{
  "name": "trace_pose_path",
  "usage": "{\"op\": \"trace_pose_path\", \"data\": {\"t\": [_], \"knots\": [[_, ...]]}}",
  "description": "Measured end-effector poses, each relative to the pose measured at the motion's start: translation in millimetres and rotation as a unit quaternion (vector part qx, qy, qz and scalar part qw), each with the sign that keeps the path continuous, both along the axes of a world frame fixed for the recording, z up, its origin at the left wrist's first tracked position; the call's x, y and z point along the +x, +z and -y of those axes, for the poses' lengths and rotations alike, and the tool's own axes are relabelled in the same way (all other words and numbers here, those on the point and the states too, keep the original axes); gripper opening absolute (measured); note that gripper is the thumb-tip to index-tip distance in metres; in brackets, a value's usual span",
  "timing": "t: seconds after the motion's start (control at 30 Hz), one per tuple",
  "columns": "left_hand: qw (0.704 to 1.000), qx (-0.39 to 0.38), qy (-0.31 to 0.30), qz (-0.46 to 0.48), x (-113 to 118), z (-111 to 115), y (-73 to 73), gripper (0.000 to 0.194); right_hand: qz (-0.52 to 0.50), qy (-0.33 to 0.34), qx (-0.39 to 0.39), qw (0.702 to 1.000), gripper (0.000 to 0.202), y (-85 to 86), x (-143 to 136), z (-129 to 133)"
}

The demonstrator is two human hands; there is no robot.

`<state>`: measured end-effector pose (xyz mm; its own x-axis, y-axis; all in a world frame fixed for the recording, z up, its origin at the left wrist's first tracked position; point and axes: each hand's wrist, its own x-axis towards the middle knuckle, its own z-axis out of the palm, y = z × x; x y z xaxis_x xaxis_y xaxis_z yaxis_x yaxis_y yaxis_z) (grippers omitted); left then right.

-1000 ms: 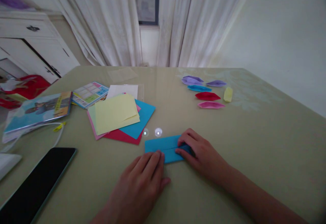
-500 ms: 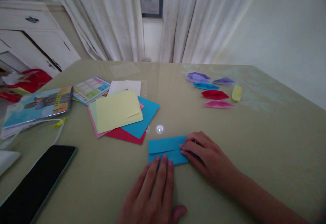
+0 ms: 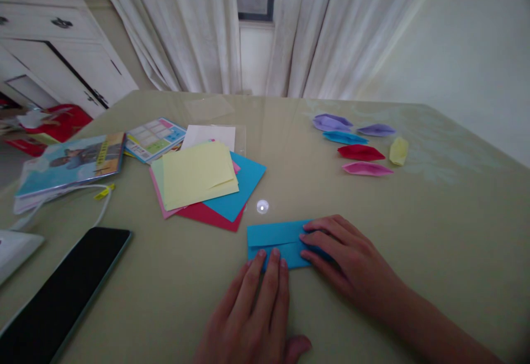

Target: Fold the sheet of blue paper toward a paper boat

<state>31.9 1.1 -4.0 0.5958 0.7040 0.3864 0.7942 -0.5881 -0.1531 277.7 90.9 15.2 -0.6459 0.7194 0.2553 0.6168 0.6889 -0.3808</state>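
A sheet of blue origami paper (image 3: 273,235), folded into a flat strip with its edges meeting near the middle, lies on the table in front of me. My left hand (image 3: 256,303) rests flat, its fingertips pressing on the strip's near left edge. Over the right end of the paper is my right hand (image 3: 348,251), fingers bent and slightly apart, their tips touching the top. That end of the strip is partly hidden beneath it. Neither hand grips the paper.
Loose coloured sheets (image 3: 199,176) lie left of centre. Folded paper boats (image 3: 361,152) and a yellow folded piece (image 3: 398,151) sit at the back right. A phone (image 3: 70,292), a white cable (image 3: 105,209) and a book (image 3: 74,162) occupy the left side.
The view has shifted slightly, so everything sits a little further right. The fingers of my right hand have spread a little on the paper. My left hand stays in place on the strip.
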Motion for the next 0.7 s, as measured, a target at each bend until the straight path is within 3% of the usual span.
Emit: {"op": "trace_pose_path", "data": {"t": [0.17,0.4,0.7], "knots": [[1.000,0.003,-0.019,-0.005,-1.6,-3.4,4.6,0.065,0.031,0.012,0.039,0.999,0.025,0.6,0.7,0.1],[1.000,-0.021,0.017,0.006,1.1,-2.1,1.3,0.076,0.041,0.032,0.084,0.995,0.034,0.6,4.4,2.5],[0.999,-0.036,0.000,-0.015,-3.4,-3.0,-2.2,0.084,0.047,0.033,0.074,0.996,0.033,7.1,4.0,5.3]]}}
